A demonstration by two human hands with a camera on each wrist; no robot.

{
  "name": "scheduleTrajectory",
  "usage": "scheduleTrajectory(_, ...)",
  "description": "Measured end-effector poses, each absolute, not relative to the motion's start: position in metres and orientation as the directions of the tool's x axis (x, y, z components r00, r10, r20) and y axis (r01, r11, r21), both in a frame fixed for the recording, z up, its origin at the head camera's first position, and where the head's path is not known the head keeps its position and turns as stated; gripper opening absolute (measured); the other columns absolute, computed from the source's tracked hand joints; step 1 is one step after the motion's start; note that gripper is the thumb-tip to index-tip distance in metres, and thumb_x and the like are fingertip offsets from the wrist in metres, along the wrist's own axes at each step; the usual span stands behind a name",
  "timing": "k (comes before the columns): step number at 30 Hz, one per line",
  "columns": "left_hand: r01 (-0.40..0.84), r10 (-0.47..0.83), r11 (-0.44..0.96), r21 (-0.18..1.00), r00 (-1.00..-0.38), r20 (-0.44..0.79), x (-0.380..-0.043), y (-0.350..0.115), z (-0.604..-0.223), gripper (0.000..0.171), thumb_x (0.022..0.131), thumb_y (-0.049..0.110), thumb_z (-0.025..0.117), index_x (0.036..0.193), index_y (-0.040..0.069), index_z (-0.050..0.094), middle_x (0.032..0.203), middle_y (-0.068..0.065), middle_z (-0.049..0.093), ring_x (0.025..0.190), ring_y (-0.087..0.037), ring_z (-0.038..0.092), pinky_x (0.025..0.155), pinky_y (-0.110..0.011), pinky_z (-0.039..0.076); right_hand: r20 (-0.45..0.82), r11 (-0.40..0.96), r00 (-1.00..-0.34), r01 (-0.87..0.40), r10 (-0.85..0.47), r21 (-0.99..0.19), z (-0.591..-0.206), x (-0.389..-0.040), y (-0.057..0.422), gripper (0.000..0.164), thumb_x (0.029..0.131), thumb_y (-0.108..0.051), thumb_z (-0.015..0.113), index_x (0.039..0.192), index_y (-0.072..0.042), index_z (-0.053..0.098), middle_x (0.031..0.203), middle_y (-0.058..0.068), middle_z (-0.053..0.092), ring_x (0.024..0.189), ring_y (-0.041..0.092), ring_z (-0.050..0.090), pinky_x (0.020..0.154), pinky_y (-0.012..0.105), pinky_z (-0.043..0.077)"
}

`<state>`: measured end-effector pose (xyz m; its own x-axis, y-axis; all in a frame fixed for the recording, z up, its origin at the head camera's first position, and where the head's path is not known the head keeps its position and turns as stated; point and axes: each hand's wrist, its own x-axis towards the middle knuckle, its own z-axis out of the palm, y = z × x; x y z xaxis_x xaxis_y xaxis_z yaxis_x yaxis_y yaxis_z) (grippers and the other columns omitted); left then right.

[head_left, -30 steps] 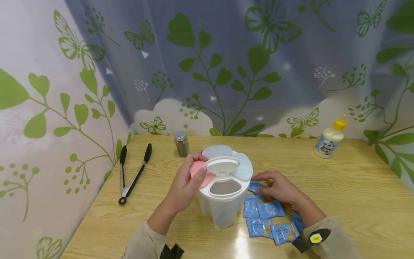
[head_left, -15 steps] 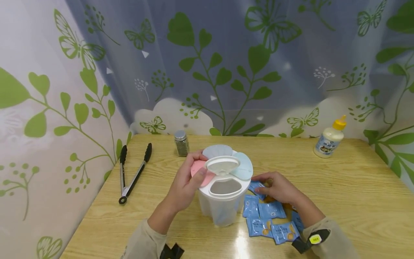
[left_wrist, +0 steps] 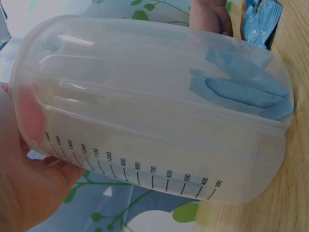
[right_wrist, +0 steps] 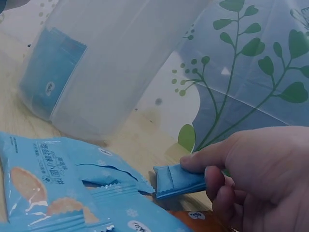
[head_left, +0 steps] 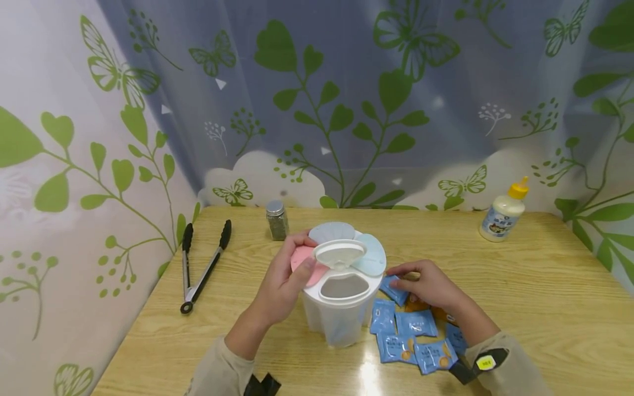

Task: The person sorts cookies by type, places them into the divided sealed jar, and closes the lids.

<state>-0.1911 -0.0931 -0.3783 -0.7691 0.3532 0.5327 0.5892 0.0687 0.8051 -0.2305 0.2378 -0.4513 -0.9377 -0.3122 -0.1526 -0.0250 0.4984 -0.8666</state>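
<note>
A clear plastic storage container (head_left: 342,324) stands on the table, its white top carrying pink, grey and pale blue lids. One white flap (head_left: 340,254) is raised, exposing an opening. My left hand (head_left: 283,280) grips the container's top at the left, by the pink lid. Inside, low down, blue packets (left_wrist: 246,96) show through the wall. To the right of the container, my right hand (head_left: 431,283) pinches a small blue biscuit packet (right_wrist: 176,181), thumb on top and fingers curled beneath. Several more blue biscuit packets (head_left: 416,323) lie in front, with orange packets (head_left: 416,305) partly under the hand.
Black-tipped tongs (head_left: 203,280) lie spread at the left. Behind the container stands a small glass jar (head_left: 278,221) with a metal lid. A white bottle (head_left: 502,217) with a yellow nozzle is at the back right. A patterned curtain (head_left: 346,110) hangs behind the table.
Very little differs: the right thumb has shifted slightly up over the blue biscuit packet. The left hand and the container have stayed in place.
</note>
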Motion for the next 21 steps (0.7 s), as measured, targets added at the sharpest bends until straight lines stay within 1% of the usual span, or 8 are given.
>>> scheduleTrajectory(4, 0.589, 0.355, 0.065, 0.806, -0.768, 0.533, -0.191, -0.0928, -0.3782, 0.023, 0.102, 0.014, 0.048, 0.123, 0.004, 0.047, 0.132, -0.012, 0.056, 0.115, -0.019, 0.058, 0.096, -0.028, 0.053, -0.17, 0.455, -0.935, 0.009, -0.313, -0.891, -0.4486, -0.2294, 0.2388, 0.033, 0.095, -0.025, 0.068, 0.123, -0.008, 0.07, 0.115, 0.015, 0.066, 0.054, 0.013, 0.052, 0.048, 0.026, 0.046)
scheduleTrajectory(8, 0.589, 0.353, 0.065, 0.806, -0.769, 0.533, -0.1908, -0.0926, -0.3777, 0.023, 0.101, 0.013, 0.048, 0.123, 0.004, 0.048, 0.13, -0.012, 0.057, 0.112, -0.018, 0.059, 0.094, -0.027, 0.054, -0.186, 0.407, -0.932, 0.047, -0.31, -0.912, -0.4463, -0.229, 0.2396, 0.034, 0.097, -0.023, 0.066, 0.124, -0.004, 0.068, 0.107, 0.015, 0.069, 0.056, 0.012, 0.053, 0.053, 0.027, 0.049)
scheduleTrajectory(11, 0.589, 0.351, 0.067, 0.805, -0.77, 0.533, -0.1912, -0.0925, -0.3773, 0.023, 0.101, 0.013, 0.048, 0.123, 0.004, 0.048, 0.126, -0.012, 0.058, 0.11, -0.017, 0.059, 0.093, -0.027, 0.054, -0.185, 0.396, -0.933, 0.051, -0.308, -0.917, -0.4474, -0.23, 0.2398, 0.033, 0.097, -0.02, 0.065, 0.124, -0.001, 0.067, 0.104, 0.016, 0.069, 0.058, 0.013, 0.054, 0.055, 0.027, 0.051)
scheduleTrajectory(15, 0.588, 0.348, 0.064, 0.806, -0.77, 0.534, -0.1919, -0.0924, -0.3772, 0.024, 0.101, 0.014, 0.048, 0.123, 0.004, 0.048, 0.123, -0.012, 0.058, 0.111, -0.018, 0.059, 0.093, -0.027, 0.054, -0.149, 0.423, -0.931, -0.007, -0.334, -0.906, -0.4504, -0.2315, 0.2381, 0.035, 0.094, -0.019, 0.07, 0.124, -0.003, 0.066, 0.114, 0.019, 0.067, 0.059, 0.014, 0.055, 0.054, 0.027, 0.051)
scheduleTrajectory(19, 0.59, 0.346, 0.068, 0.805, -0.77, 0.535, -0.192, -0.0924, -0.3775, 0.024, 0.101, 0.015, 0.049, 0.123, 0.004, 0.048, 0.124, -0.012, 0.058, 0.115, -0.019, 0.059, 0.096, -0.027, 0.053, -0.129, 0.436, -0.918, -0.052, -0.375, -0.898, -0.4528, -0.2308, 0.2345, 0.042, 0.089, -0.022, 0.076, 0.126, -0.004, 0.065, 0.122, 0.022, 0.063, 0.059, 0.014, 0.057, 0.055, 0.028, 0.052)
scheduleTrajectory(21, 0.592, 0.346, 0.071, 0.803, -0.77, 0.537, -0.192, -0.0924, -0.3775, 0.024, 0.101, 0.015, 0.049, 0.123, 0.004, 0.048, 0.125, -0.012, 0.058, 0.115, -0.02, 0.059, 0.096, -0.027, 0.053, -0.123, 0.436, -0.911, -0.068, -0.394, -0.897, -0.4541, -0.2299, 0.2327, 0.045, 0.088, -0.023, 0.077, 0.126, -0.003, 0.064, 0.125, 0.023, 0.062, 0.059, 0.014, 0.057, 0.054, 0.028, 0.052)
